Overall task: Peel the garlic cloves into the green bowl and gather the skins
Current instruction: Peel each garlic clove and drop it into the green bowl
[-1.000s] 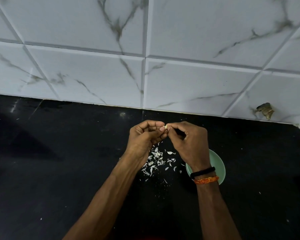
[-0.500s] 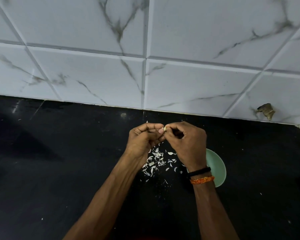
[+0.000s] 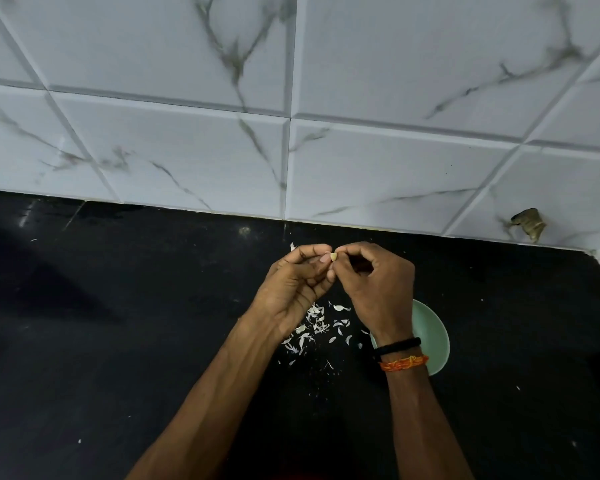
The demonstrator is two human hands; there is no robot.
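Head view: above a black stone tabletop [image 3: 118,341], the left hand [image 3: 293,289] and right hand [image 3: 378,289] meet, curled fingers of both pinching one small pale garlic clove [image 3: 333,256]. Scattered white papery skins [image 3: 321,327] lie beneath. A pale green round bowl [image 3: 432,336] sits at four o'clock, partly under the right wrist.

2 bare forearms in view, no sleeves on either. Left hand [image 3: 293,289]: no rings, no bands, wrist bare. Right hand [image 3: 378,289]: no rings seen, 2 bands on the wrist. Black band [image 3: 399,345] sits nearer the hand, plain and thin. Orange thread band [image 3: 404,363] just behind it, twisted, knotted, with yellowish strands in it.
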